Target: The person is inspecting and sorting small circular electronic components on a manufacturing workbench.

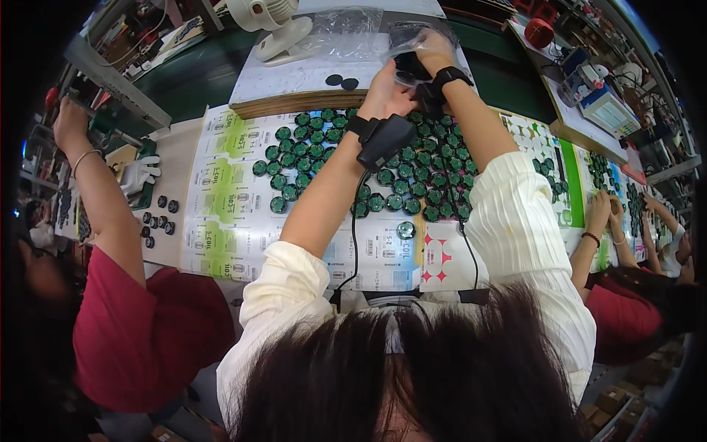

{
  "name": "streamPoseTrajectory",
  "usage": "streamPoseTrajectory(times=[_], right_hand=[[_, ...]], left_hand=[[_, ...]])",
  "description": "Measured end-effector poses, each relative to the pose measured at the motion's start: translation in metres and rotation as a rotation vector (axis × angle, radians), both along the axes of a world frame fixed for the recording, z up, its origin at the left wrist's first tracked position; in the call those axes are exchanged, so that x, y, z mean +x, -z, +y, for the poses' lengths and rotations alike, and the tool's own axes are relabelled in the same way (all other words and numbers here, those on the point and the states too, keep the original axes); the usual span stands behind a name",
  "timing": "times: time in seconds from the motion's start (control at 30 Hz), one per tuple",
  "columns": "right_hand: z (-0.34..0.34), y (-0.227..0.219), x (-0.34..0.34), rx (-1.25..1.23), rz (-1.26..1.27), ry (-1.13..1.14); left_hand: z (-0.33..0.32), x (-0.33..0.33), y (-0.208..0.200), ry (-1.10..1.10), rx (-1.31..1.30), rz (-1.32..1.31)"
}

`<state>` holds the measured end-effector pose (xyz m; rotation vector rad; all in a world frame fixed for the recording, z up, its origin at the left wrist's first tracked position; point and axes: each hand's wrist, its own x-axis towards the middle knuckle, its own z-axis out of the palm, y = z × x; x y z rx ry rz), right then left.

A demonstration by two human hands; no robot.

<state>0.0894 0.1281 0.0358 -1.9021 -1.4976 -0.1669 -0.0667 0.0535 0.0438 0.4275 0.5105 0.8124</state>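
At the far side of the bench, a clear plastic bag with dark contents lies on a raised white shelf. My right hand is closed on the bag, its fingertips partly hidden by the film. Just left of it, my left hand is held palm up, thumb and fingers apart, close against the bag's near side. Two black discs rest on the shelf left of my hands. Beneath my forearms spread many round parts with green tops and dark sides.
A wooden strip edges the shelf. A white fan stands at its far left. Black cables hang from my wrist devices across the printed sheets. Co-workers' arms are on both sides. A boxy instrument sits at right.
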Motion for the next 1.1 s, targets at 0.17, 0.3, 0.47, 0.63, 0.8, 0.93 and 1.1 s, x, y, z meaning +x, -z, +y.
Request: streamPoseTrajectory(times=[0.17,0.3,0.47,0.63,0.8,0.93,1.1], right_hand=[[-0.009,-0.004,-0.001,0.153,0.365,-0.102],[-0.029,-0.020,-0.029,-0.061,0.949,-0.016],[-0.090,-0.005,-0.033,-0.181,1.337,-0.322],[-0.144,0.043,-0.034,-0.363,2.010,-0.682],[-0.259,0.012,-0.147,-0.105,1.318,-0.490],[-0.293,0.048,-0.188,-0.111,0.519,-0.671],[-0.299,0.064,-0.201,-0.175,-0.119,-0.803]], left_hand=[[0.005,0.008,-0.001,0.113,-0.152,-0.221],[0.007,0.012,0.007,0.104,-0.200,-0.312],[-0.006,0.001,0.029,0.161,-0.193,-0.269],[-0.070,-0.062,0.013,0.301,-0.187,-0.232],[-0.146,-0.163,0.032,-0.040,-0.147,0.014],[-0.184,-0.222,0.044,-0.129,-0.031,0.121],[-0.210,-0.260,0.034,-0.193,0.224,0.452]])
